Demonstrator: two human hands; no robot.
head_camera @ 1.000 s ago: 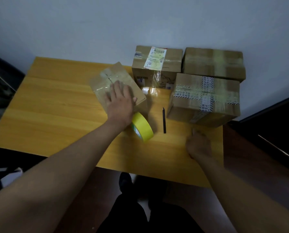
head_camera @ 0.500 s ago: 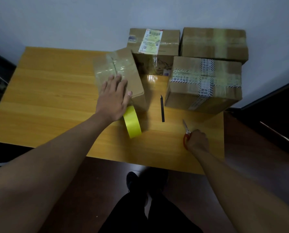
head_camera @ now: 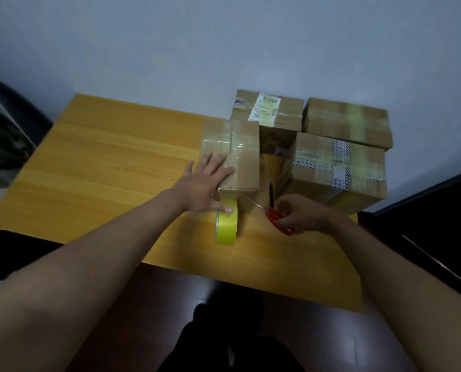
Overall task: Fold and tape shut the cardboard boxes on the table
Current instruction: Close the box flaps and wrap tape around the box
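Your left hand presses flat on the small taped box, thumb on the yellow tape roll; your right hand grips red scissors at the strip, so this worktop box looks nearly sealed, three others already taped.

The small cardboard box, flaps closed under clear tape, lies beneath the flat left hand. The yellow tape roll stands on edge under that hand's thumb, against the box's near side. Red-handled scissors, gripped by the right hand, point toward the roll. Three taped boxes sit beyond the right hand.
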